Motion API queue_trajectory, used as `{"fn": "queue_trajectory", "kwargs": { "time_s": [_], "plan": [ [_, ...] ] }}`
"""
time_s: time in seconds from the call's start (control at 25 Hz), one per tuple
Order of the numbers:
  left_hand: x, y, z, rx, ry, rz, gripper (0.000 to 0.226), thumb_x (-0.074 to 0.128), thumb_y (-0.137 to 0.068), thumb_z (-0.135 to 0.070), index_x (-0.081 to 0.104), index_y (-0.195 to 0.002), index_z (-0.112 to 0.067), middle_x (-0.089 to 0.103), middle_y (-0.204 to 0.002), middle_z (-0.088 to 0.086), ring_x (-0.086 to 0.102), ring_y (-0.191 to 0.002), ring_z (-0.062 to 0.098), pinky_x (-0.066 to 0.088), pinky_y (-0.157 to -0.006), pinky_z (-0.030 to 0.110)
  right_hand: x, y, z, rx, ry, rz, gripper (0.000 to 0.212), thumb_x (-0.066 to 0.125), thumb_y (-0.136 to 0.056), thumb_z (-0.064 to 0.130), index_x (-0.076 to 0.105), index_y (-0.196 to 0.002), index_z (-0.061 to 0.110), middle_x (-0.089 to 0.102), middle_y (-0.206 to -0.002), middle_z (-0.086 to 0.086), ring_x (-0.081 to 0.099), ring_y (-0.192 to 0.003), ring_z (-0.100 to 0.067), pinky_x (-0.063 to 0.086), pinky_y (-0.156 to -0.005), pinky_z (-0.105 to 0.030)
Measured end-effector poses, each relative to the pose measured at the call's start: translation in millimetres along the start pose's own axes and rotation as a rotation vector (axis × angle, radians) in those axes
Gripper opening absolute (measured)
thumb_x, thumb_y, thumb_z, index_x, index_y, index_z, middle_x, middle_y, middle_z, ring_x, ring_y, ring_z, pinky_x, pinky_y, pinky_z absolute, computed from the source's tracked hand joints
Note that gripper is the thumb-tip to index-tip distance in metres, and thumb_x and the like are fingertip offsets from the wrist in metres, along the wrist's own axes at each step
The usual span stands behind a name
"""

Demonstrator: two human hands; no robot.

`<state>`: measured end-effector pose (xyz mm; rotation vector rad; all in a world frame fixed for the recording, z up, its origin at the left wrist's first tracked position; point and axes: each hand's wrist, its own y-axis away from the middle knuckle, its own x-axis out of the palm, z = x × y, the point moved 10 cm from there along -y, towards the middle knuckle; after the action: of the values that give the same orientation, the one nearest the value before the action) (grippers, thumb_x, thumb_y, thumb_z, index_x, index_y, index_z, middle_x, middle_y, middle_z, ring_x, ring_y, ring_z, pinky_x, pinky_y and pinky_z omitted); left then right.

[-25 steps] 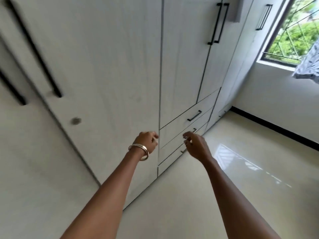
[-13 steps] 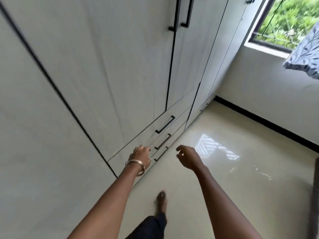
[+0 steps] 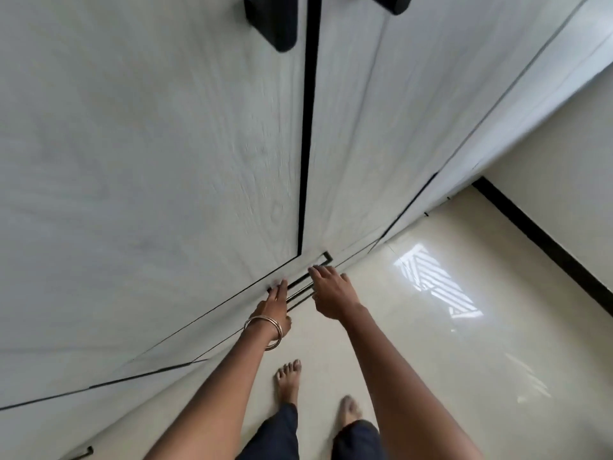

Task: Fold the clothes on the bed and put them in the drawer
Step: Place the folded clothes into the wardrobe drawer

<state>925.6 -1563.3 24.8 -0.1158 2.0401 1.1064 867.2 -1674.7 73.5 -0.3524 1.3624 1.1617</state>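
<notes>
The white wardrobe's top drawer (image 3: 215, 327) is closed, and its black bar handle (image 3: 303, 277) runs just below the tall doors. My left hand (image 3: 277, 303), with a metal bangle on the wrist, reaches down with straight fingers; its tips touch the drawer front beside the handle's left end. My right hand (image 3: 331, 292) hovers over the handle's right part, fingers stretched out and holding nothing. More drawer fronts lie below the top one, mostly hidden by my hands. No clothes and no bed are in view.
Tall white wardrobe doors (image 3: 166, 144) with black handles (image 3: 272, 24) fill the upper left. A glossy cream floor (image 3: 447, 343) spreads to the right up to a wall with black skirting (image 3: 537, 237). My bare feet (image 3: 288, 380) stand close to the wardrobe.
I have stepped closer and the view has tilted down. Both hands dropped from in front of the doors to the top drawer's handle, and the left hand's curled fingers straightened.
</notes>
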Motion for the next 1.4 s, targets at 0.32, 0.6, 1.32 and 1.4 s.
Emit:
{"fn": "queue_trajectory", "kwargs": {
  "time_s": [0.32,0.6,1.32,1.4],
  "plan": [
    [6.9,-15.7,6.5,-0.263,0.115,-0.164,0.074,0.05,-0.082,-0.005,0.022,-0.149,-0.023,0.02,-0.155,-0.001,0.055,-0.117,0.037,0.047,-0.097,0.041,39.7,-44.9,-4.3,-0.213,0.337,0.097,0.063,0.058,-0.089,0.017,0.028,-0.145,0.007,0.033,-0.151,-0.01,0.02,-0.145,-0.027,0.014,-0.119,-0.05],
    [57.2,32.8,-37.3,-0.392,0.073,-0.035,0.061,0.053,-0.087,-0.013,0.033,-0.145,-0.015,0.036,-0.15,0.008,0.045,-0.131,0.03,0.04,-0.107,0.037,56.4,29.7,-32.3,-0.334,0.284,0.364,0.053,0.058,-0.092,0.022,0.039,-0.14,0.007,0.042,-0.144,-0.013,0.034,-0.137,-0.031,0.034,-0.108,-0.046],
    [155.3,202.3,-120.8,-0.597,0.255,-0.537,0.035,0.034,-0.099,-0.022,0.068,-0.108,-0.021,0.067,-0.111,-0.001,0.053,-0.107,0.023,0.04,-0.088,0.036,24.3,202.2,-152.6,-0.241,0.068,-0.046,0.035,0.036,-0.101,0.026,0.064,-0.09,0.008,0.068,-0.093,-0.005,0.056,-0.098,-0.029,0.035,-0.069,-0.033],
    [167.4,202.2,-124.8,-0.562,0.277,-0.464,0.035,0.034,-0.099,-0.023,0.067,-0.111,-0.018,0.065,-0.114,0.0,0.052,-0.11,0.024,0.04,-0.091,0.036,29.5,209.9,-159.4,-0.211,0.09,-0.03,0.033,0.035,-0.099,0.024,0.064,-0.092,0.009,0.067,-0.095,-0.004,0.056,-0.099,-0.028,0.036,-0.068,-0.032]
  ]
}}
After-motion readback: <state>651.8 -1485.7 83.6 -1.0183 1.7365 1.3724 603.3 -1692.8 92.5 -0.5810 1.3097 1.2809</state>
